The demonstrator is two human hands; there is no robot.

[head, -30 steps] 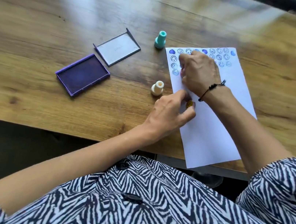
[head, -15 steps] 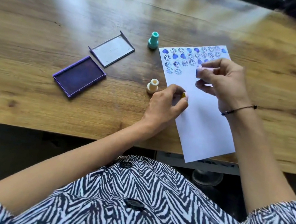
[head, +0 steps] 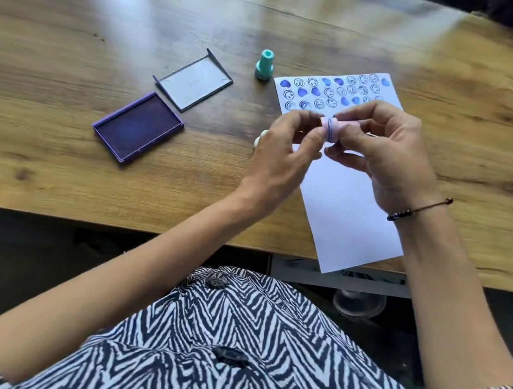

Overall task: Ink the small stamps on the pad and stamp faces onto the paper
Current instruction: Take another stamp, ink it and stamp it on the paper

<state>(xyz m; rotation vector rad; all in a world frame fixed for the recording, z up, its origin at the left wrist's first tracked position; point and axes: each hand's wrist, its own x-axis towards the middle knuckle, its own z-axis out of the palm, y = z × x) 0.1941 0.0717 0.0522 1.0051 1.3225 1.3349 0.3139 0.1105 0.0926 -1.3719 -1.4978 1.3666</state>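
Observation:
A small pink stamp (head: 332, 129) is held on its side above the white paper (head: 345, 214). My right hand (head: 384, 153) grips its body. The thumb and forefinger of my left hand (head: 280, 158) pinch its ink-rimmed end. Rows of blue faces and hearts (head: 330, 92) fill the top of the paper. The open purple ink pad (head: 138, 126) lies to the left on the wooden table (head: 51, 177). A teal stamp (head: 264, 65) stands upright by the paper's top left corner. A cream stamp (head: 260, 137) peeks out behind my left hand.
The ink pad's grey lid (head: 193, 82) lies upside down just beyond the pad. The paper's lower corner hangs over the table's near edge (head: 143, 230). A dark bracelet (head: 419, 209) is on my right wrist.
Both hands have lifted off the paper and met above it. My right hand brought the pink stamp to my left fingers. The yellow piece in my left hand is out of sight.

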